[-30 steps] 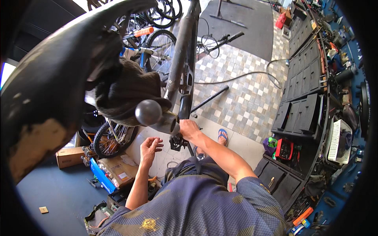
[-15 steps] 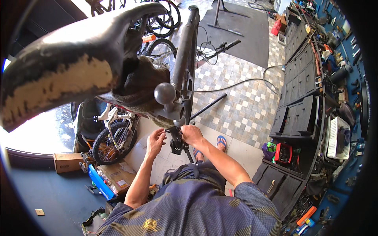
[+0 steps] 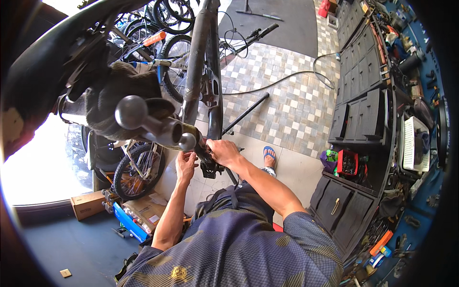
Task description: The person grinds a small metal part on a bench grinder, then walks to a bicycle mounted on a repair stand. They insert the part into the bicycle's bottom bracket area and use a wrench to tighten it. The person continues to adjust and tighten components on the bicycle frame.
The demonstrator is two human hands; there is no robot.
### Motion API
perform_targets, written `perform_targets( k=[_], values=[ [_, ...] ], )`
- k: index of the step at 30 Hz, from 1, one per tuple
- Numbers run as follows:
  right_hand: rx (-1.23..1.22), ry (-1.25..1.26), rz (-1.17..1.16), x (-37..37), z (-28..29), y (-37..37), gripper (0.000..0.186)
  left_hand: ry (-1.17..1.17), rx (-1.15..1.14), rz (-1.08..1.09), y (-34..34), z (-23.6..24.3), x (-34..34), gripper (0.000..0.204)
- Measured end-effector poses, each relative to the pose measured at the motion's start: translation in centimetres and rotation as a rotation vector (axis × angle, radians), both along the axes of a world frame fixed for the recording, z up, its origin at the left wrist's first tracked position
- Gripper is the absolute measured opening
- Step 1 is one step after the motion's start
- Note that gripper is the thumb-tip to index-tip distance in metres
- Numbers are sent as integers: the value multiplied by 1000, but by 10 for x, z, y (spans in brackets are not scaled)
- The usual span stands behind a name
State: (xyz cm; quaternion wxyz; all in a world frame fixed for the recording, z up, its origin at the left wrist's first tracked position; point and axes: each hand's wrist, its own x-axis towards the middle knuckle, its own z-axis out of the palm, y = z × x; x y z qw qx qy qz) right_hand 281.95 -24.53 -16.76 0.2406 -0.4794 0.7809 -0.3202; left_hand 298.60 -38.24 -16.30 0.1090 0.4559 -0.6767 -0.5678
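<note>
A dark bicycle frame hangs upright in front of me, and a work-stand clamp with a grey ball-ended handle is beside it. Around the clamp area is a dark cloth. My right hand is closed at the lower end of the frame, its fingertips hidden against the dark parts there. What they grip is too small to tell. Opposite it, my left hand has loosely bent fingers slightly apart, close under the clamp. A worn black saddle looms at the upper left.
Black drawer cabinets line the right side, with a red bin and a white basket. At left are a parked bicycle, a cardboard box and a blue container. A hose crosses the tiled floor.
My view has shifted, so the saddle, clamp and frame appear farther left and closer. My right hand has moved a little up and left, still at the frame's lower end; the left stays beside it.
</note>
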Motion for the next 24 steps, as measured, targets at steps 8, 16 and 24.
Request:
perform_targets(
  k=[8,16,24],
  values=[
    [7,-41,-13,-3,9,2,31,-92,-33,4,-7,-11,4,34],
    [-57,-117,-46,-2,8,8,27,-4,-8,-393,9,-4,28,84],
    [-54,-141,-37,-4,2,6,28,-243,-317,-528,36,28,5,121]
  ],
)
